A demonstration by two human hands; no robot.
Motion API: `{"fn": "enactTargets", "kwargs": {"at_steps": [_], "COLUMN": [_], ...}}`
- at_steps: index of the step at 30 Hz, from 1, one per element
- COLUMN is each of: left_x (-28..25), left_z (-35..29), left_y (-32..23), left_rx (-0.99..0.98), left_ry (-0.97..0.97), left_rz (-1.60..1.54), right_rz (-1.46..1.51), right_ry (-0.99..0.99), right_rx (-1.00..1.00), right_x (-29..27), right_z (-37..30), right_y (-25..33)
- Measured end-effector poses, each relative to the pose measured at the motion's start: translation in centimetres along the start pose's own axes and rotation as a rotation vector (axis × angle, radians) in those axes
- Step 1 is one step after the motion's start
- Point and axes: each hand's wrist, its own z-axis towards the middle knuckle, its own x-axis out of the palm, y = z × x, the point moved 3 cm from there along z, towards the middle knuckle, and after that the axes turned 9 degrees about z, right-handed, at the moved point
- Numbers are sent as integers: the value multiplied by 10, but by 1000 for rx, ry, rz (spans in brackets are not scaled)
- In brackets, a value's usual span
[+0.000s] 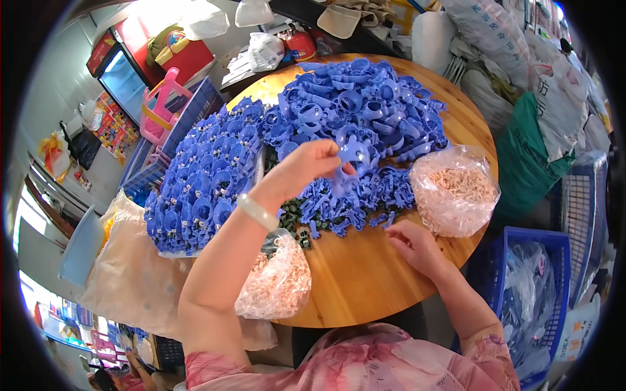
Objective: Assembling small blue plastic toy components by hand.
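Note:
My left hand (306, 166) is raised over the table and pinches a blue moulded plastic part (355, 155) with a rounded hollow and openings. Below it lies a pile of small blue plastic pieces (339, 205), with small dark green pieces (292, 218) at its left edge. My right hand (417, 247) rests low over the table's front right, fingers curled together beside that pile; whatever is in them, if anything, is hidden. A large heap of similar blue parts (355, 98) fills the far side. Rows of blue parts (202, 176) with small fittings stand on a tray at the left.
Clear bags of small peach-coloured pieces lie on the round wooden table (355, 280): one bag (454, 189) at the right, another bag (277, 280) by my left forearm. A blue crate (535, 293) stands at the lower right, with stuffed sacks (535, 137) behind.

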Motion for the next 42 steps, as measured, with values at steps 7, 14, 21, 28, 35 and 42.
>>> {"fn": "enactTargets", "kwargs": {"at_steps": [7,14,21,28,35,42], "left_x": [92,145,191,172,181,178], "left_z": [-76,-103,-123,-163,-202,-209], "left_y": [9,60,73,84,79,84], "left_rx": [-95,-89,-55,-6,-53,-33], "left_ry": [-32,-384,-397,-485,-259,-275], "left_rz": [-735,-843,-1134,-1074,-1199,-1234], "right_rz": [1093,994,-293,142,-135,-260], "right_ry": [164,-83,-57,62,315,397], "right_rx": [319,401,-169,29,-214,-341], "right_x": [17,34,46,50,105,149], "right_z": [-3,-29,-38,-17,60,90], "right_y": [29,13,59,70,42,25]}}
